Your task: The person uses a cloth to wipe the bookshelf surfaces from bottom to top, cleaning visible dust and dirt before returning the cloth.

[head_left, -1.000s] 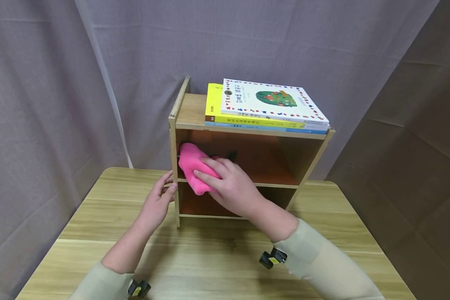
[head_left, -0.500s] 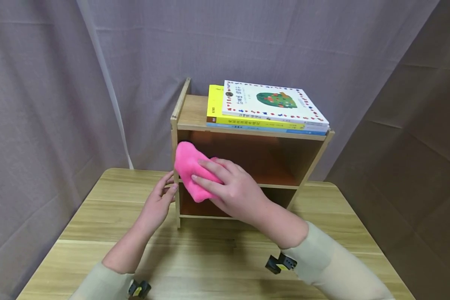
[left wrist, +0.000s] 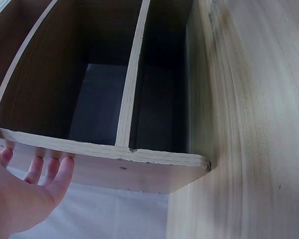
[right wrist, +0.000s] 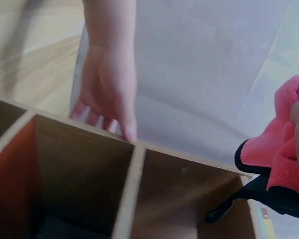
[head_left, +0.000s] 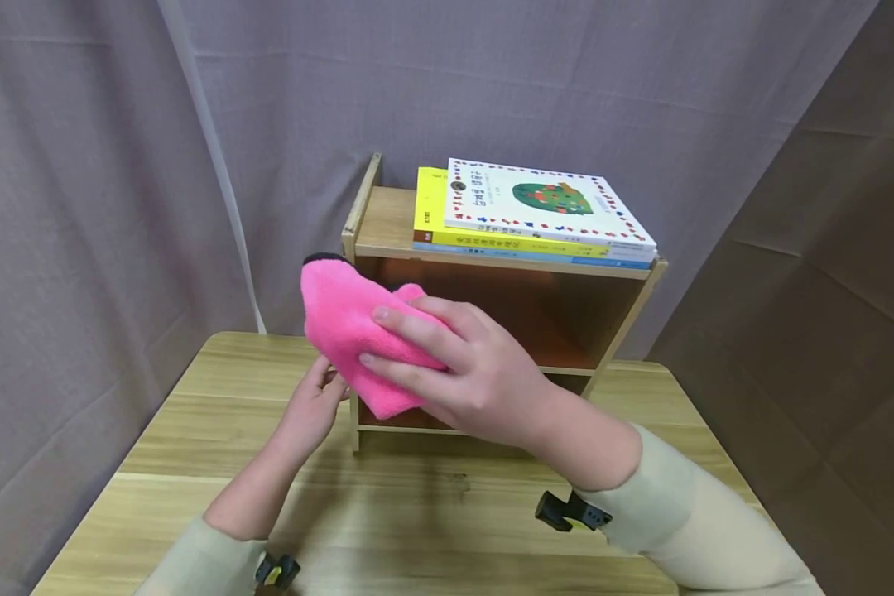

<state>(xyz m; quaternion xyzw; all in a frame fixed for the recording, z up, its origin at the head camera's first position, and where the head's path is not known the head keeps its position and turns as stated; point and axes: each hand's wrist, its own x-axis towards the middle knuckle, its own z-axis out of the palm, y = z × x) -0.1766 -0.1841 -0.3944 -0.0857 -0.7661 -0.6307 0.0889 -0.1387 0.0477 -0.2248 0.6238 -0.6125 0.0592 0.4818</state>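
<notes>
My right hand (head_left: pixel 484 372) pinches a bunched pink cleaning cloth (head_left: pixel 350 323) with dark trim. It holds the cloth in front of the left upright of a small wooden shelf (head_left: pixel 624 319). The cloth's far corner sticks out to the left, past that upright. Lower down, my left hand (head_left: pixel 309 414) touches the shelf's left side panel (left wrist: pixel 114 172), its fingertips on the outer face and its thumb by the front edge. From the head view the cloth hides part of the left fingers. The dark edge of the cloth (right wrist: pixel 264 147) shows in the right wrist view.
Several books lie stacked on the shelf's top right, a white picture book (head_left: pixel 544 199) uppermost and a yellow book (head_left: pixel 428 203) beneath. The shelf stands on a wood-grain table (head_left: pixel 447 513). Grey curtains (head_left: pixel 283 99) hang behind and at the sides.
My right hand has drawn the cloth from inside the upper compartment outward, nearer to me, with its corner now left of the side panel. The left hand stays at the panel.
</notes>
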